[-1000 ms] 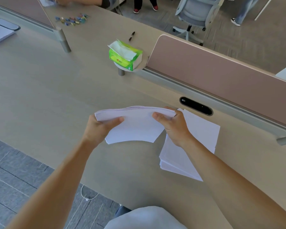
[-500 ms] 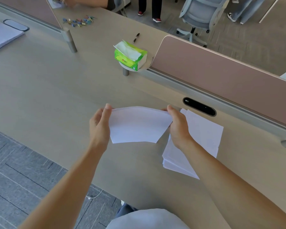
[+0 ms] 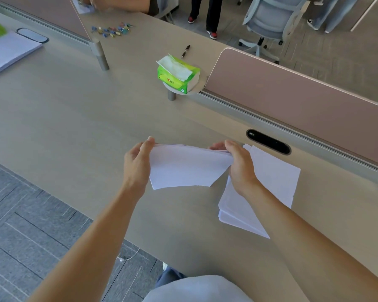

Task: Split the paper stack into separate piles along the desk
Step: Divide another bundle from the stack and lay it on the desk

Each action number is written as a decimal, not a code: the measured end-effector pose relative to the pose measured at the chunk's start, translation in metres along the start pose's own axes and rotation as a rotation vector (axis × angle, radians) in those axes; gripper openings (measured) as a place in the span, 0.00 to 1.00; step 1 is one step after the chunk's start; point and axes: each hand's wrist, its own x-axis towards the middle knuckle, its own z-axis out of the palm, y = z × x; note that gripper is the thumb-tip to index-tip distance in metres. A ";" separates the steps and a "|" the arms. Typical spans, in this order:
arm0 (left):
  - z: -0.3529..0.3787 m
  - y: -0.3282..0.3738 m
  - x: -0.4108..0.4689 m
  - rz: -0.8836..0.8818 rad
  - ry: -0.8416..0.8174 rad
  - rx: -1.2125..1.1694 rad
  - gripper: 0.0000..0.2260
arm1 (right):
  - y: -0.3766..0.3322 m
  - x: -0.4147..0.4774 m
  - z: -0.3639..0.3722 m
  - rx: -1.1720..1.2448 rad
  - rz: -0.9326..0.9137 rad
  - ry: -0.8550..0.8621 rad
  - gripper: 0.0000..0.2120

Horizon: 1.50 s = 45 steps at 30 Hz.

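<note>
Currently your left hand (image 3: 138, 164) and right hand (image 3: 238, 166) pinch a paper bundle (image 3: 188, 166) by its ends above the desk (image 3: 74, 118), beside the paper stack (image 3: 273, 177).

Both hands (image 3: 138, 164) grip bowed sheets (image 3: 188, 166) (above desk (image 3: 74, 118)).

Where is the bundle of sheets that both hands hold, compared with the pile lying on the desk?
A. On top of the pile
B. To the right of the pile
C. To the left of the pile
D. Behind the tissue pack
C: the left hand and right hand hold the bundle left of the pile.
</note>
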 end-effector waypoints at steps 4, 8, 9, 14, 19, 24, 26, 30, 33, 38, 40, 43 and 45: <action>-0.003 -0.002 0.001 0.019 -0.030 0.000 0.23 | 0.009 -0.002 -0.011 -0.011 -0.043 -0.117 0.22; -0.005 -0.005 0.001 0.028 -0.048 -0.008 0.24 | 0.016 0.001 -0.021 -0.180 -0.033 -0.145 0.24; -0.006 -0.006 0.001 0.023 -0.051 -0.015 0.24 | 0.015 0.001 -0.021 -0.227 -0.051 -0.139 0.20; -0.023 -0.017 0.004 0.054 -0.235 0.003 0.21 | 0.014 0.000 -0.017 -0.395 -0.165 -0.114 0.04; -0.029 -0.031 0.014 0.084 -0.331 0.198 0.15 | 0.013 -0.004 -0.013 -0.387 -0.161 -0.077 0.05; -0.031 -0.030 0.022 0.246 -0.117 0.497 0.22 | 0.011 -0.013 -0.008 -0.322 -0.179 -0.046 0.06; -0.034 -0.028 0.017 0.336 -0.069 0.508 0.26 | 0.010 -0.017 -0.007 -0.308 -0.194 -0.051 0.07; -0.049 -0.033 0.007 0.245 -0.163 0.462 0.15 | 0.013 -0.027 -0.007 -0.306 -0.175 -0.108 0.08; -0.054 -0.047 0.006 0.129 -0.265 0.418 0.19 | 0.022 -0.030 -0.010 -0.290 -0.127 -0.158 0.09; -0.043 -0.055 0.001 0.093 -0.163 0.471 0.15 | 0.031 -0.032 -0.012 -0.309 -0.111 -0.201 0.06; -0.040 -0.054 -0.007 0.082 -0.087 0.549 0.25 | 0.032 -0.033 -0.009 -0.338 -0.166 -0.177 0.13; -0.044 -0.046 -0.018 0.103 -0.032 0.613 0.34 | 0.024 -0.035 -0.004 -0.326 -0.256 -0.145 0.19; -0.049 -0.029 -0.031 0.121 0.022 0.617 0.34 | 0.013 -0.031 -0.001 -0.290 -0.275 -0.162 0.13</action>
